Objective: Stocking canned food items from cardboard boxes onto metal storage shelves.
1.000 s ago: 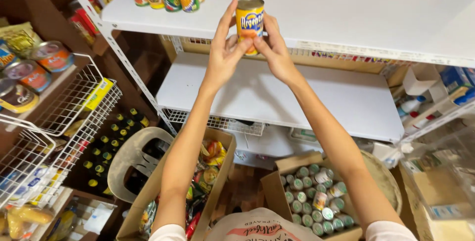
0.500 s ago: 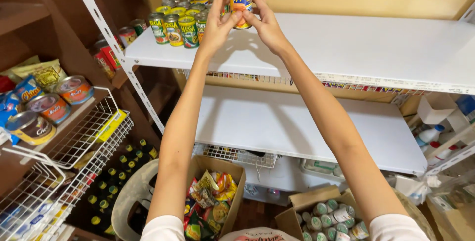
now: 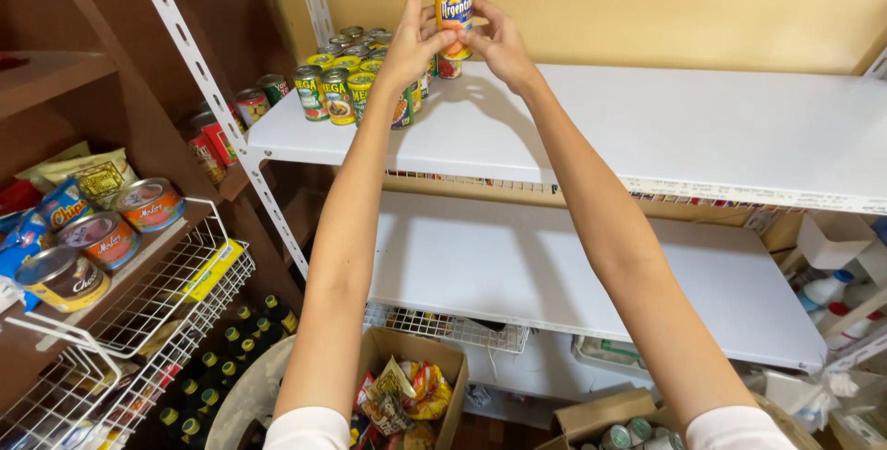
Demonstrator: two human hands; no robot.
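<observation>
Both my hands hold one small can (image 3: 454, 16) with a yellow and blue label, upright, above the back left part of the upper white shelf (image 3: 702, 127). My left hand (image 3: 416, 39) grips its left side and my right hand (image 3: 494, 39) its right side. Just below and to the left stands a cluster of several green-labelled cans (image 3: 337, 90) on the same shelf. A red-labelled can (image 3: 450, 67) sits right under the held one.
A lower white shelf (image 3: 554, 274) runs beneath. At left, a wire basket (image 3: 176, 293) and brown shelves hold flat tins (image 3: 148, 205) and snack bags. On the floor are cardboard boxes of packets (image 3: 407, 395) and cans (image 3: 628, 431), plus dark bottles (image 3: 231, 348).
My hands have carried the can up and toward the shelf's back left, close to the cluster of cans. The view has tilted upward with them.
</observation>
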